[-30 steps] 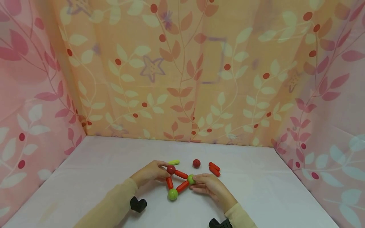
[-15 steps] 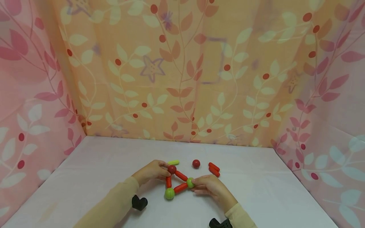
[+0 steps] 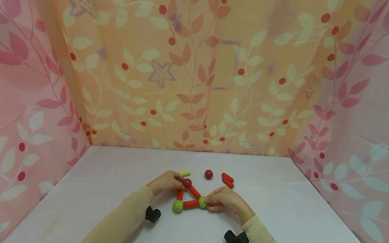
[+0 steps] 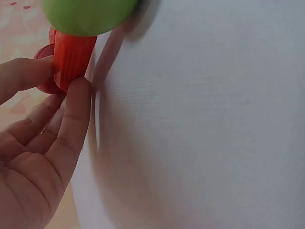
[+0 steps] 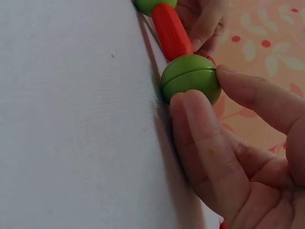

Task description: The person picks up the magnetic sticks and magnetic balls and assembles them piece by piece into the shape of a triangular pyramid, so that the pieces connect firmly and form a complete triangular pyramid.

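Note:
A triangle of three red rods and three balls lies on the white table in the head view. Its far corner is a red ball [image 3: 187, 183], its near corners a left green ball [image 3: 178, 206] and a right green ball [image 3: 203, 202]. My left hand [image 3: 166, 183] grips the far corner; the left wrist view has its fingers pinching a red rod [image 4: 72, 55] close by the red ball [image 4: 46, 85]. With thumb and fingers, my right hand [image 3: 227, 200] pinches the right green ball [image 5: 188, 74], from which a red rod [image 5: 171, 31] runs toward the other green one.
Behind the triangle are a loose red ball [image 3: 208, 174] and two loose red rods [image 3: 228, 180] side by side. A yellow-green rod [image 3: 185, 173] lies just beyond the left hand. Patterned curtains [image 3: 194, 84] surround the white table [image 3: 121, 162] at back and sides.
The triangle has turned on the table: the near green ball moved left, the right one came nearer, and the red ball shifted right. Both hands moved along with it, keeping their grip.

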Demonstrator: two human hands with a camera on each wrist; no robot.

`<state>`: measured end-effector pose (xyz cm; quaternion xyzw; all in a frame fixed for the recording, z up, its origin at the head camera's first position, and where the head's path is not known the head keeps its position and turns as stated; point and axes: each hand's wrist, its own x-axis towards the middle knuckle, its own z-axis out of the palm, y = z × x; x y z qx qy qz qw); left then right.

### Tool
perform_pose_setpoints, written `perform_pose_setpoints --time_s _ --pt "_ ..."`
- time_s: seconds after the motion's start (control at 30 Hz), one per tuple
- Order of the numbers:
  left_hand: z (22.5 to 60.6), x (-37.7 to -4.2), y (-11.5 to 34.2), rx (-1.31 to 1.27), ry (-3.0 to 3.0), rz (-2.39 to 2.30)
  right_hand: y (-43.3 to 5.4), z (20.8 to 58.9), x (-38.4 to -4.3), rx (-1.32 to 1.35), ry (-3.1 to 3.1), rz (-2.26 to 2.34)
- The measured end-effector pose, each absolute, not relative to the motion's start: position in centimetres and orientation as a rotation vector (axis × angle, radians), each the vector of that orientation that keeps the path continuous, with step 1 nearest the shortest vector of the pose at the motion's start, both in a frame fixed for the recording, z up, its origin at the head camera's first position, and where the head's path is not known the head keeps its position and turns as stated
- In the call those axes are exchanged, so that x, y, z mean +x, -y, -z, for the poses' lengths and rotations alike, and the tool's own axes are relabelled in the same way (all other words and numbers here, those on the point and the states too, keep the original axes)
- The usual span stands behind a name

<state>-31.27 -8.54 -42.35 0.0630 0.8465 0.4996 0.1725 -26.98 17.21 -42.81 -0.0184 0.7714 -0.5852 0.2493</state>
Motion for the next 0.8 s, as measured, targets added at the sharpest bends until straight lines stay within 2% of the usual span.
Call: perform_pose_setpoints --time_s 0.47,0.8 --pt "42.2 -31.0 8.3 0.151 -2.442 -1.359 -17.4 42.5 -27.1 -0.104 -2.115 1.527" --pt "41.5 -28.7 8.6 0.017 -2.563 -1.230 -17.0 41.8 -28.9 -0.168 -2.288 1.599"
